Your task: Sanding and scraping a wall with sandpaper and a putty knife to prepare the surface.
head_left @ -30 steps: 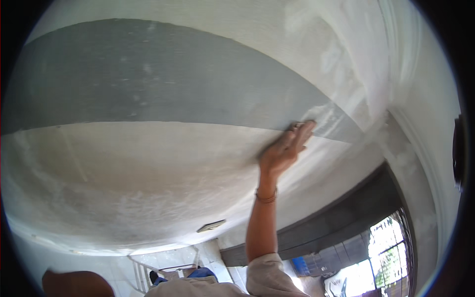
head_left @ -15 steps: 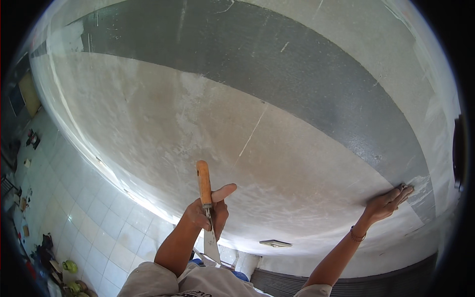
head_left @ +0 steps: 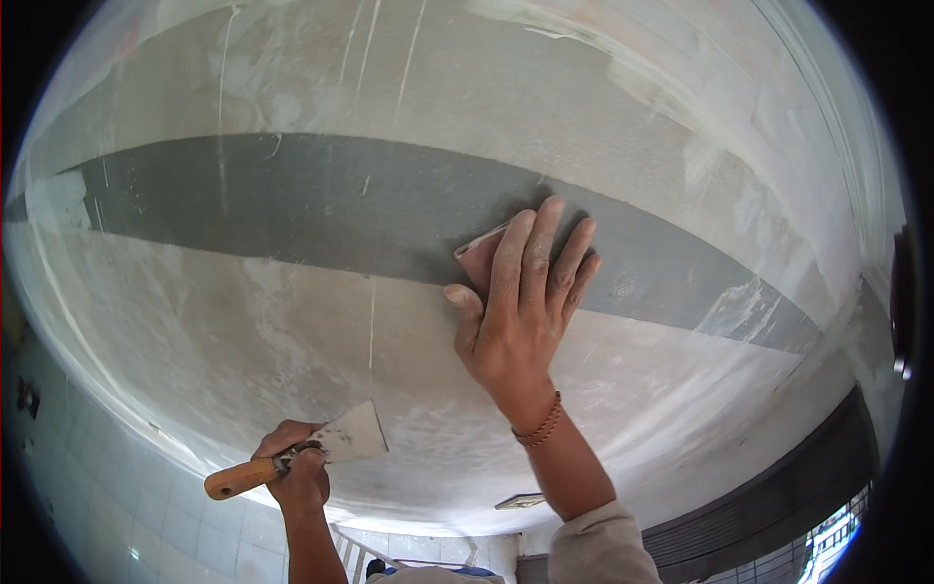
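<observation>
The right hand (head_left: 520, 311) is spread flat, fingers together and pointing toward twelve o'clock, thumb out toward nine; it presses a small reddish-brown sheet of sandpaper (head_left: 480, 258) against the plastered ceiling (head_left: 292, 321); only the sheet's corner at ten o'clock of the palm shows, the rest lies hidden under the fingers; a brown beaded bracelet (head_left: 541, 425) circles the wrist, and a pale rolled sleeve (head_left: 598, 545) covers the forearm toward five o'clock.

The left hand (head_left: 294, 472) sits at seven o'clock of the right one, well apart from it; its fingers are curled tight around a putty knife with an orange wooden handle and a broad metal blade (head_left: 292, 457); the handle sticks out toward eight o'clock, the blade fans toward two o'clock, smeared with pale filler, close under the ceiling; whether the blade touches the surface cannot be told.

The sandpaper lies on the lower edge of a wide dark grey band (head_left: 321, 204) that runs across the ceiling from nine o'clock to four o'clock; below it the plaster is beige and streaked with white; above it thin white scratch lines run toward twelve o'clock; at six o'clock a small flat fitting (head_left: 520, 501) shows on the ceiling; at eight o'clock a white tiled wall (head_left: 107, 506) curves down.
</observation>
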The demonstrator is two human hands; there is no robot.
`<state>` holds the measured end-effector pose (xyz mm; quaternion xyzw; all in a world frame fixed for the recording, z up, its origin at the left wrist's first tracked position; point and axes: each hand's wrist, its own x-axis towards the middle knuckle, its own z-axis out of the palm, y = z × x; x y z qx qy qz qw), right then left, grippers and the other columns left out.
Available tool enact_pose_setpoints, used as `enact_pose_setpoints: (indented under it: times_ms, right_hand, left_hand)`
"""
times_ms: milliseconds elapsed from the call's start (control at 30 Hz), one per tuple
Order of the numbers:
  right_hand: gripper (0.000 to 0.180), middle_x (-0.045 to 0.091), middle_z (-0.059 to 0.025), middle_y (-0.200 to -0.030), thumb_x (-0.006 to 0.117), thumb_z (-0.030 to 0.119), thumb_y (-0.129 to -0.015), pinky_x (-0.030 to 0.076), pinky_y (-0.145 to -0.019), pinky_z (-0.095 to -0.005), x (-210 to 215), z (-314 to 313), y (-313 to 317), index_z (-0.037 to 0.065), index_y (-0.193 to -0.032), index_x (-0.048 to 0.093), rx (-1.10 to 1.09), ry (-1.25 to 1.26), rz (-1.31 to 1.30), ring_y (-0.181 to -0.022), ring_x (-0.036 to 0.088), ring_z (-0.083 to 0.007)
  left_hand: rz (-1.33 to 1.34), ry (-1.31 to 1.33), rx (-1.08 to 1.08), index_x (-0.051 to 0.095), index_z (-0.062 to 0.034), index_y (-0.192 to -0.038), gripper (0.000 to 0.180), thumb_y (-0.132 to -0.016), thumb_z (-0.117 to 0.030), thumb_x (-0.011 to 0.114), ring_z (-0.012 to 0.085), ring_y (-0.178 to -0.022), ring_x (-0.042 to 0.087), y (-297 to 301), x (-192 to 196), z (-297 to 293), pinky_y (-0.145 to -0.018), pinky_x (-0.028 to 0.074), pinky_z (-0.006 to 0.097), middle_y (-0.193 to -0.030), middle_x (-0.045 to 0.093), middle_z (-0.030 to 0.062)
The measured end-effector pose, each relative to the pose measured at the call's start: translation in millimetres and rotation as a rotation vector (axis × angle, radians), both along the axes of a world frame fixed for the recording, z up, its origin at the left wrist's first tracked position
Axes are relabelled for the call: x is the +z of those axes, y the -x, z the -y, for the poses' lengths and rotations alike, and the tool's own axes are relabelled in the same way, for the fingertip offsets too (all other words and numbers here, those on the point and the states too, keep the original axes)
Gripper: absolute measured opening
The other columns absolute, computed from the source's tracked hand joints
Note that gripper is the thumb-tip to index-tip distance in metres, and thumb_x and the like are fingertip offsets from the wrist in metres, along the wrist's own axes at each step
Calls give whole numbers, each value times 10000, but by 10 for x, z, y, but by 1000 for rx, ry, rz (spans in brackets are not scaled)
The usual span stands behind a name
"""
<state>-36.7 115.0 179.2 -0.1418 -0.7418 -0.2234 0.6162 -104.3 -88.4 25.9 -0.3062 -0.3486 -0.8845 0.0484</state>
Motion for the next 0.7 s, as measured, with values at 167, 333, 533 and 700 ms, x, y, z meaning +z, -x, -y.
enact_pose_setpoints:
  times_ms: [167,333,533,700]
  right_hand:
    - [471,284,-170,-1454,353,335,-967,12,-1093,-559,126,-1160,-608,69,-1352,407,102,231,-275,-1372,104,-415]
    - [460,262,-155,-1467,378,292,-958,14,-1099,-549,169,-32,25,92,-1371,381,34,35,80,-1378,78,-404]
    - [588,217,-137,-1485,367,435,-933,-35,-1104,-534,520,-410,-162,100,-1412,299,7,134,-371,-1383,66,-383]
    - [568,268,-71,-1480,423,386,-921,-39,-1113,-497,498,-162,-213,108,-1406,323,17,-37,127,-1390,78,-360]
  left_hand:
    - [-88,-57,61,608,-4,-919,318,-727,-212,754,156,-748,563,26,320,-154,-708,456,286,-806,621,100]
    - [-173,-18,220,522,-35,-1039,303,-805,-172,658,163,-900,539,255,392,-99,-840,459,325,-964,549,88]
    - [-278,-78,188,495,-8,-1097,320,-838,-152,615,177,-915,555,240,388,-130,-835,482,326,-1017,544,120]
    - [-210,-57,315,476,-8,-1144,378,-853,-201,619,212,-977,570,207,463,-69,-809,539,320,-1072,521,132]
